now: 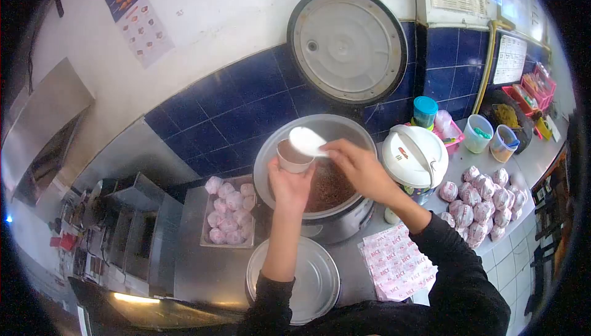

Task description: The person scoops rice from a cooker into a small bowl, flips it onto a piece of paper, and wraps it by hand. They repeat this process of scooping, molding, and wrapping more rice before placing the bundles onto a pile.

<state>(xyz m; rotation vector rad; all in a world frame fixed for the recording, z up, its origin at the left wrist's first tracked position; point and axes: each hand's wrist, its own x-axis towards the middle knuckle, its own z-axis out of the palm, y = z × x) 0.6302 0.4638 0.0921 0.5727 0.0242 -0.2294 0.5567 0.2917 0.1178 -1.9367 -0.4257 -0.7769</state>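
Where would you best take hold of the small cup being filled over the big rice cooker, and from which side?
Grip the small cup around its side wall, coming from below and the near side, as the left hand does. It stands upright with its mouth open, and the white paddle in the right hand sits over the rim, so the top should probably stay free. The cooker pot lies beneath.

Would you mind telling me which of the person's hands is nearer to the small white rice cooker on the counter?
Right. The right hand, holding the white paddle, is just left of the small white rice cooker; the left hand, holding the cup, is farther left over the big cooker.
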